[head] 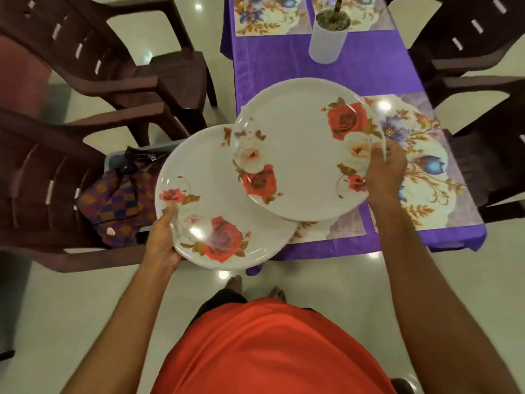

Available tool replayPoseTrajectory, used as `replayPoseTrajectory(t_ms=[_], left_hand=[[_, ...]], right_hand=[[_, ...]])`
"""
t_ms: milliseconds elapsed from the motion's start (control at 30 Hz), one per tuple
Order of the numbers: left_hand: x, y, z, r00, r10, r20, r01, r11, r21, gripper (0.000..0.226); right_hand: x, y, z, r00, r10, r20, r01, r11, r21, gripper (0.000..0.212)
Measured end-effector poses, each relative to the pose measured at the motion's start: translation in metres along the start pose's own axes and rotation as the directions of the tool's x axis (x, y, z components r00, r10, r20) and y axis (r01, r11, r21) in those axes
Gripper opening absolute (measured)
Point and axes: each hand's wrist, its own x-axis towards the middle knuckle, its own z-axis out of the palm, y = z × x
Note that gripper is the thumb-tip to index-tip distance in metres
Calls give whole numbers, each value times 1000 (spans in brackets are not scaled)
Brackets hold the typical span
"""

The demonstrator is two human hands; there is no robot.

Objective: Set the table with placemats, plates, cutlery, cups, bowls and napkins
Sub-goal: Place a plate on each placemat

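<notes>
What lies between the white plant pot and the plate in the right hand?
Only bare purple tablecloth lies between the white plant pot and the plate that the right hand holds, in the head view.

We see a table under a purple tablecloth (284, 66). Four floral placemats lie on it. A far left placemat (270, 15) and a far right placemat (366, 12) sit side by side. The near right placemat (431, 177) is mostly in view, while the near left placemat (341, 226) is mostly hidden behind plates (298, 155). A white plant pot (326, 44) stands on the cloth, near the far pair.
</notes>
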Motion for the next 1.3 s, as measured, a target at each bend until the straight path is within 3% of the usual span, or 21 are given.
replayPoseTrajectory(t_ms=[67,133,233,433,533,600,733,900,1067,1300], left_hand=[[4,10,-20,999,11,-34,-10,999,39,95],[6,19,-36,998,-12,-57,15,998,53,91],[11,30,-53,996,-27,-85,31,998,46,30],[21,44,-75,987,-68,-142,74,997,37,32],[26,46,-81,988,-103,-115,107,994,26,31],[28,49,-83,988,-127,-84,130,991,27,33],[36,53,-87,983,-167,-75,170,985,39,72],[42,56,-76,985,-172,-25,174,981,87,87],[47,59,-63,979,-205,-15,206,975,84,87],[54,61,-49,962,-273,11,271,958,88,62]], right_hand=[[9,13,-5,995,80,-51,-78,996,49,25],[12,31,-4,982,163,-97,-154,983,101,26],[9,55,1,953,263,-149,-250,963,103,36],[-18,85,14,934,307,-184,-294,951,97,34],[-23,87,27,933,310,-181,-300,951,80,42],[-25,83,36,937,302,-176,-295,953,65,37],[-24,85,48,942,288,-171,-276,957,87,31],[-28,91,56,940,293,-173,-282,956,86,36],[-23,92,61,925,317,-208,-323,946,5,40],[-21,90,69,915,299,-272,-336,936,-101,33]])
